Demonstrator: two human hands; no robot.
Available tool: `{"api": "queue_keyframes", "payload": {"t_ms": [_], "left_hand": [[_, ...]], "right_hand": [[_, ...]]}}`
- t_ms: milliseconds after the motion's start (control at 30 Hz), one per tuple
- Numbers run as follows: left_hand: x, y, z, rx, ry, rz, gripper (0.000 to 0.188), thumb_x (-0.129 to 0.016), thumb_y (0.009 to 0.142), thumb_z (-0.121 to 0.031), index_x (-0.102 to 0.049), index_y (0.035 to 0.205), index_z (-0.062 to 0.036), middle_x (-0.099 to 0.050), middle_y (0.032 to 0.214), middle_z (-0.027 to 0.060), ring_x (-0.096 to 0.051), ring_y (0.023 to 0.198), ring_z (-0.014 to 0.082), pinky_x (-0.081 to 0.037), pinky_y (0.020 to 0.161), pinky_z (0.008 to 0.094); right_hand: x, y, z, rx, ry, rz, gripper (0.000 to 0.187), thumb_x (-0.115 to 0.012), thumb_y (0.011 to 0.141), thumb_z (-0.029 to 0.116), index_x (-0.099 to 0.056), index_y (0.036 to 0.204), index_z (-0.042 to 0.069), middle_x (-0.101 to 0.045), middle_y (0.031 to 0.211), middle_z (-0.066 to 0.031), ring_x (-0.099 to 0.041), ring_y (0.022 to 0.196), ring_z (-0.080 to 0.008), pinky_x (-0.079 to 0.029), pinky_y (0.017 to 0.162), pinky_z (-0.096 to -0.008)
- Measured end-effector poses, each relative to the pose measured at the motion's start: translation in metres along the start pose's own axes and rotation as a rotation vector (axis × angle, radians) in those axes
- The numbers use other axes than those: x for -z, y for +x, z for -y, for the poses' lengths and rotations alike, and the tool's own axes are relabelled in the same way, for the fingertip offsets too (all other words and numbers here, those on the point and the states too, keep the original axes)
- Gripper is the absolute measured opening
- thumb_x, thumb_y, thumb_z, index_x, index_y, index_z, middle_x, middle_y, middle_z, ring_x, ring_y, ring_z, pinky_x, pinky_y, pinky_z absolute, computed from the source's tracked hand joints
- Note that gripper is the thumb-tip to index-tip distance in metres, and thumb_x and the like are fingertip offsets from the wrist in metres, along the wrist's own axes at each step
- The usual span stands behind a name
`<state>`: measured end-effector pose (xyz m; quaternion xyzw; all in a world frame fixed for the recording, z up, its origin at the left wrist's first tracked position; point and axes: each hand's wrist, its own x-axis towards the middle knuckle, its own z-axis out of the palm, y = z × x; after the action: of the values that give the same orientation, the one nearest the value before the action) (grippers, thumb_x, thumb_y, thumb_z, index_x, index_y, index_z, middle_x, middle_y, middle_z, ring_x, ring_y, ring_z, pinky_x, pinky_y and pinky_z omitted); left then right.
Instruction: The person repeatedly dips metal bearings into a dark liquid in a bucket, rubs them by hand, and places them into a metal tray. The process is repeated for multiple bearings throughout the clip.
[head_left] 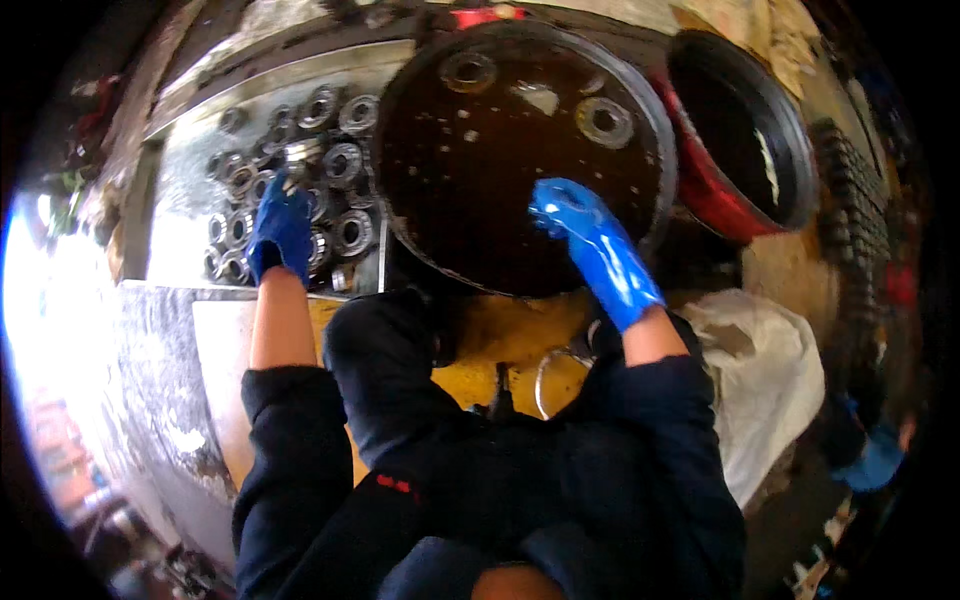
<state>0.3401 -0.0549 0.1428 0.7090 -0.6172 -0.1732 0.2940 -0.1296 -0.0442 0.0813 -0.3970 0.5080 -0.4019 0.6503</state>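
My left hand [283, 232], in a blue glove, reaches over a metal tray [185, 150] of ring-shaped metal bearings. Its fingers are closed at a shiny bearing [302, 152] that stands edge-on among the others; the fingertips partly hide the grip. My right hand [572, 212], in a wet, glossy blue glove, is above a large round drum [392, 215] of dark brown liquid. The fingers there curl together, and whatever they may hold is hidden. Two rings, one pale [605, 122] and one darker [468, 72], show at the far side of the drum.
A red drum [705, 180] with a black rim stands right of the large one. Stacked dark ring-like parts [850, 205] lie farther right. Beside my right knee is a white sack [765, 365]. Between my legs lies a yellow surface [480, 350] with a wire loop [543, 385].
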Motion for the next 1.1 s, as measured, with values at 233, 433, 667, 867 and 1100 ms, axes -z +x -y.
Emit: {"api": "queue_keyframes", "payload": {"t_ms": [233,433,667,867,1100], "left_hand": [[-0.087,-0.027,-0.171,-0.031,-1.238,0.216,0.045,-0.043,0.107,-0.003,-0.039,0.150,0.0054,-0.052,0.148,0.0234,-0.057,0.132,0.0324,-0.048,0.112,0.0422],[-0.124,-0.029,-0.177,0.139,-1.259,0.351,0.044,-0.039,0.109,-0.009,-0.036,0.151,0.0051,-0.047,0.151,0.0250,-0.052,0.137,0.0339,-0.044,0.116,0.0419],[-0.132,-0.002,-0.199,0.278,-1.473,0.441,0.043,-0.043,0.109,-0.011,-0.042,0.150,0.0020,-0.054,0.147,0.0195,-0.055,0.135,0.0303,-0.047,0.113,0.0414],[-0.151,0.035,-0.187,0.606,-1.666,0.285,0.012,-0.065,0.097,-0.027,-0.064,0.092,-0.0161,-0.059,0.081,-0.0036,-0.057,0.075,0.0104,-0.046,0.069,0.0298],[-0.123,0.017,-0.193,0.483,-1.706,0.339,0.013,-0.065,0.097,-0.027,-0.063,0.090,-0.0174,-0.058,0.077,-0.0030,-0.057,0.072,0.0111,-0.046,0.065,0.0301]], "right_hand": [[0.038,0.000,-0.012,-0.090,-0.352,-0.140,0.052,-0.074,0.089,0.044,-0.067,0.126,0.007,-0.073,0.111,-0.0084,-0.067,0.102,-0.0165,-0.052,0.095,-0.0338],[0.057,0.000,0.012,-0.195,-1.169,-0.325,0.070,-0.072,0.086,0.053,-0.057,0.140,0.009,-0.068,0.130,-0.0171,-0.066,0.119,-0.0343,-0.050,0.105,-0.0431],[0.098,0.098,0.050,0.133,-1.907,-0.459,0.085,-0.079,0.083,0.044,-0.043,0.151,0.009,-0.053,0.148,-0.0215,-0.057,0.131,-0.0386,-0.049,0.106,-0.0522],[0.067,0.161,0.031,-0.224,-1.928,-0.305,0.093,-0.079,0.085,0.037,-0.029,0.159,0.013,-0.059,0.141,-0.0227,-0.061,0.125,-0.0379,-0.051,0.101,-0.0516],[0.102,0.187,-0.004,-0.136,-1.932,-0.476,0.076,-0.073,0.088,0.027,-0.039,0.155,0.012,-0.057,0.145,-0.0169,-0.058,0.129,-0.0351,-0.048,0.106,-0.0463]]}}
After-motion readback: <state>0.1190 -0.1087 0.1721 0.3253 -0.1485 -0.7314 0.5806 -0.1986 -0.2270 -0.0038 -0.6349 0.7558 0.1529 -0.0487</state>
